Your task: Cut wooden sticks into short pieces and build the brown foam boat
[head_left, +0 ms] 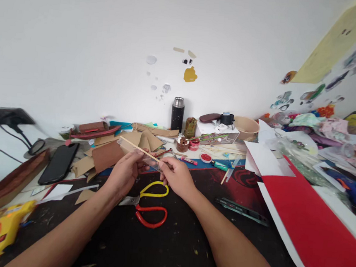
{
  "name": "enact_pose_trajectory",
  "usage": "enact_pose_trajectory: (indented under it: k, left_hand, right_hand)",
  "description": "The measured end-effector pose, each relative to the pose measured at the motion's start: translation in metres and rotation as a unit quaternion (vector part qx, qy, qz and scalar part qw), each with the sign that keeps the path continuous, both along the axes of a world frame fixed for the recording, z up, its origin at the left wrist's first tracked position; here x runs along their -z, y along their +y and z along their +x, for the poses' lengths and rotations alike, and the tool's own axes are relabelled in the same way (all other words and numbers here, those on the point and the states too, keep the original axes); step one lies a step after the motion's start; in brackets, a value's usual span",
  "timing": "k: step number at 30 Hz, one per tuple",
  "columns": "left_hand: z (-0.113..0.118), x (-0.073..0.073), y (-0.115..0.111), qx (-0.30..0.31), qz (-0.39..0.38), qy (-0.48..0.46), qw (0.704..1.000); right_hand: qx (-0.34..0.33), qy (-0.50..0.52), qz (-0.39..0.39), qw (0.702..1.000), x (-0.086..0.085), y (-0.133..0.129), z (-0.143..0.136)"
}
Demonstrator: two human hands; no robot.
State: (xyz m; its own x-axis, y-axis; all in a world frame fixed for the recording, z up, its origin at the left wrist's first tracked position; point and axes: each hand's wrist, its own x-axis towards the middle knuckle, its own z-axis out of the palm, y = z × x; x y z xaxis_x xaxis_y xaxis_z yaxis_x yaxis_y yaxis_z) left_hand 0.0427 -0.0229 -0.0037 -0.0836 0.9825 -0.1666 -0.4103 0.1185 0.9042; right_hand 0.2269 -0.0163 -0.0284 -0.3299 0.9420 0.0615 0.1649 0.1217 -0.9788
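Note:
Between my two hands a thin wooden stick [141,149] slants down from upper left to lower right, along the edge of a clear plastic piece [127,146]. My left hand [124,168] is closed around the middle of the stick and plastic. At the lower right end, my right hand [179,176] pinches them between thumb and fingers; its fingertips are partly hidden. Just below my hands, scissors [152,208] with one yellow and one red handle lie on the dark mat [167,253]. My left wrist covers part of their blades.
A yellow glue gun [12,225] and a black phone [58,163] lie at left, near cardboard pieces [105,156]. Behind stand a black flask [177,114] and small paint pots [182,144]. To the right are a utility knife [242,210] and red sheet [316,224].

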Motion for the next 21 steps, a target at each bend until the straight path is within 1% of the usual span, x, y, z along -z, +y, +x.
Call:
enact_pose_trajectory:
  k: [4,8,15,21]
  left_hand:
    - [0.0004,0.0008,0.0000,-0.005,0.001,0.000,1.000]
    - [0.0002,0.0006,-0.0001,0.000,0.007,0.005,1.000]
    - [0.0006,0.0034,-0.0002,0.002,0.019,-0.002,1.000]
    - [0.0005,0.0058,0.0006,-0.005,0.029,0.007,1.000]
  right_hand:
    - [0.000,0.002,0.009,1.000,0.0033,0.0007,-0.0003]
    - [-0.001,0.002,0.008,1.000,0.0017,0.0005,0.0001]
    - [0.003,0.007,-0.014,1.000,-0.0013,0.0006,-0.0002]
    - [-0.003,0.035,-0.040,0.999,-0.0011,0.0019,-0.0001]
